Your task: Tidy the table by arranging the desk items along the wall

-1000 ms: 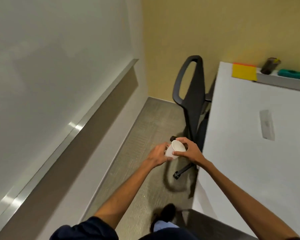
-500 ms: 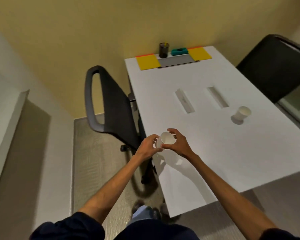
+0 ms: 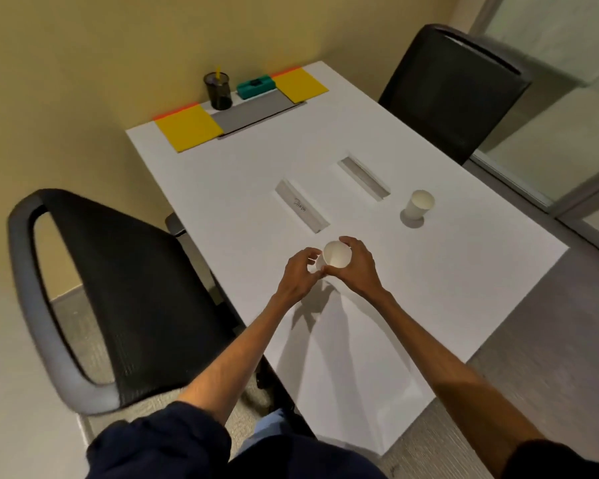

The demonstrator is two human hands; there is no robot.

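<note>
A white paper cup (image 3: 337,254) is held above the white table (image 3: 429,305), its mouth turned toward me. My right hand (image 3: 357,267) grips its rim and side, while my left hand (image 3: 300,271) pinches its lower part from the left. A second white paper cup (image 3: 418,205) stands upright on the table farther right. Along the wall sit a black pen holder (image 3: 218,91), a teal stapler-like item (image 3: 256,87), two yellow pads (image 3: 189,127) (image 3: 300,85) and a grey pad (image 3: 253,114).
Two recessed grey cable slots (image 3: 301,210) (image 3: 363,178) lie in the table's middle. A black mesh chair (image 3: 118,299) stands close at the left edge. Another black chair (image 3: 453,88) is at the far right side, with a glass partition (image 3: 567,98) beyond it.
The view swung from the floor and left wall toward the table. Both hands carried the cup from beside the table's edge to over its surface.
</note>
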